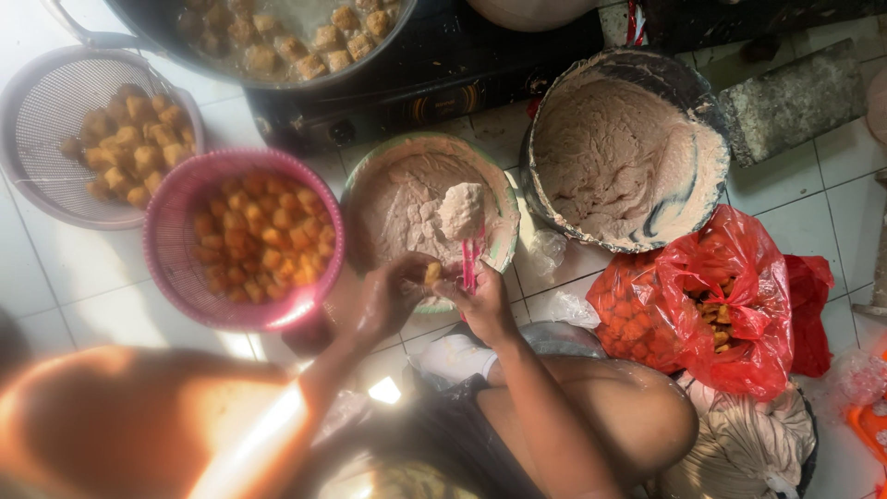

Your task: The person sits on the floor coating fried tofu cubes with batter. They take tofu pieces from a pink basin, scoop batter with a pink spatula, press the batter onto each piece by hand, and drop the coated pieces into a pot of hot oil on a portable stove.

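The left hand (383,300) pinches a small fried tofu puff (431,273) over the near rim of the green bowl (504,199); the right hand (480,300) grips a pink spoon (469,259) heaped with paste (461,211). Filling goes best with the puff steady and close to the spoon, working over the bowl so drips fall inside. The pink basket (171,231) of puffs sits just left.

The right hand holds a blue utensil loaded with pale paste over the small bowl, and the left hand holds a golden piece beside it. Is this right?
Not quite: the utensil in the right hand is pink, not blue, as the head view shows. It does carry pale paste over the small bowl, and the left hand holds the golden piece.
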